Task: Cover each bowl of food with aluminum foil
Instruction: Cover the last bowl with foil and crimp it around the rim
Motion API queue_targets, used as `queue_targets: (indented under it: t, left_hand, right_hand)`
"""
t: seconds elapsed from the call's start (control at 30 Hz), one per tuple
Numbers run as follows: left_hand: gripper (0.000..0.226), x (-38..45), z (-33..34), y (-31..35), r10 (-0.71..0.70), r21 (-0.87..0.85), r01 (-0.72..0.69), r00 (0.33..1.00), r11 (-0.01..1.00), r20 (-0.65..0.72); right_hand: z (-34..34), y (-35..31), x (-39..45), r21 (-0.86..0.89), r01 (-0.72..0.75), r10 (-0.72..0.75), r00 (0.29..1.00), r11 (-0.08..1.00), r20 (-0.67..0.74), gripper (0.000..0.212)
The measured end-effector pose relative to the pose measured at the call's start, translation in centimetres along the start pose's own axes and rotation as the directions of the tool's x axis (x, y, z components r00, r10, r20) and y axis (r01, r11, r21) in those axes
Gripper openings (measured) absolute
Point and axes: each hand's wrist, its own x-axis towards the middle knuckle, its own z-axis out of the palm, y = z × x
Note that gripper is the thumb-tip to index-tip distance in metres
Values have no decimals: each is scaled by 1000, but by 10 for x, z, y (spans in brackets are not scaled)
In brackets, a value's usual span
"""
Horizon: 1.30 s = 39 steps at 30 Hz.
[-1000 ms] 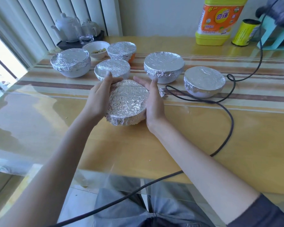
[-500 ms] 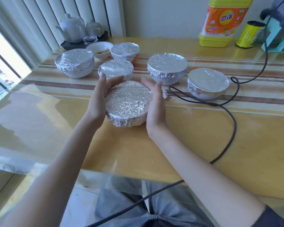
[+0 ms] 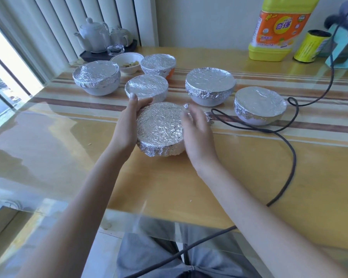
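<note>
A bowl wrapped in crinkled aluminum foil (image 3: 160, 127) sits on the table in front of me. My left hand (image 3: 127, 125) cups its left side, thumb over the far rim. My right hand (image 3: 197, 135) is blurred, fingers apart, against the bowl's right rim. Several other foil-covered bowls stand behind: far left (image 3: 96, 77), middle (image 3: 147, 86), back (image 3: 158, 63), a larger one (image 3: 210, 82) and one at the right (image 3: 259, 106). One small white bowl (image 3: 129, 70) with food stands uncovered at the back.
A black cable (image 3: 289, 149) loops across the right half of the glass-topped table (image 3: 169, 187). A foil scrap (image 3: 209, 117) lies by my right hand. A teapot (image 3: 92, 38) stands back left; a detergent bottle (image 3: 277, 31) and a yellow roll (image 3: 311, 47) back right.
My right hand has come off its firm press on the bowl's right side and is moving, blurred. The left hand stays cupped on the bowl, which now sits level.
</note>
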Motion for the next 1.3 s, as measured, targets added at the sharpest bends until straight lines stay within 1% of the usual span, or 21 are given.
queue_targets:
  t: [0.03,0.1,0.2,0.27,0.33,0.4,0.47,0.53,0.6,0.67,0.77,0.87,0.9,0.93,0.97,1.0,1.03,1.1,1.17,1.3]
  left_hand:
    - [60,-1,1,0,0,5,0,1000,1000,-7]
    - [58,-1,1,0,2,9,-2,1000,1000,-20]
    - [56,-2,0,-1,-10,-18,10,1000,1000,-27]
    - [55,-3,0,0,-10,-11,10,1000,1000,-20]
    - [59,-3,-3,2,-14,18,14,1000,1000,17]
    - [61,-2,-7,6,-27,60,23,998,998,57]
    - [50,1,-9,8,-18,40,17,1000,999,21]
    - [35,1,-7,10,19,-15,-19,1000,1000,-5]
    - [28,-1,-2,10,46,-16,-46,999,999,10]
    - [29,-1,0,7,27,-4,-27,1000,1000,6]
    - [30,2,-1,9,-15,33,15,1000,999,-3]
    - [28,3,-4,13,-68,75,66,997,995,27]
    - [24,3,-6,14,-77,83,75,997,994,19]
    - [19,3,-9,15,-66,96,67,998,993,-11]
    - [14,3,-11,17,-41,108,47,998,993,-56]
    - [13,4,-12,19,-19,117,31,994,993,-105]
    - [17,4,-11,19,-11,131,30,989,991,-146]
    - [31,5,-6,18,2,203,39,980,978,-197]
    - [37,6,0,14,34,297,31,977,954,-210]
    - [27,6,3,11,87,395,11,969,919,-230]
  right_hand:
    - [3,3,-3,-47,-7,7,1000,999,9,35]
    - [6,6,-4,-68,-10,8,1000,998,-20,34]
    - [9,6,-3,-17,-13,11,997,1000,-76,32]
    - [8,6,-3,2,-29,29,998,1000,-57,28]
    - [3,4,-2,39,-69,70,997,997,-27,24]
    - [-8,1,6,71,-100,104,994,992,-45,30]
    - [-14,-3,12,68,-110,117,987,992,-108,32]
    - [-10,-5,11,20,-64,65,992,998,-109,32]
    - [-2,-2,7,-88,24,-30,997,996,-70,35]
    - [4,2,5,-125,69,-78,994,990,-73,37]
    - [5,4,8,-138,69,-85,991,988,-108,35]
    - [-3,0,13,-170,51,-64,995,984,-73,27]
    - [-6,-5,17,-208,78,-93,994,975,-64,28]
    - [-9,-11,23,-257,122,-139,989,959,-51,33]
    - [-11,-16,32,-306,176,-193,981,936,-23,30]
    - [-10,-23,41,-342,226,-234,972,912,18,27]
    - [-6,-30,50,-367,259,-247,966,893,79,25]
    - [5,-37,64,-402,272,-208,958,874,197,20]
    - [15,-32,70,-437,259,-155,953,862,259,15]
    - [16,-26,73,-456,219,-106,960,863,259,15]
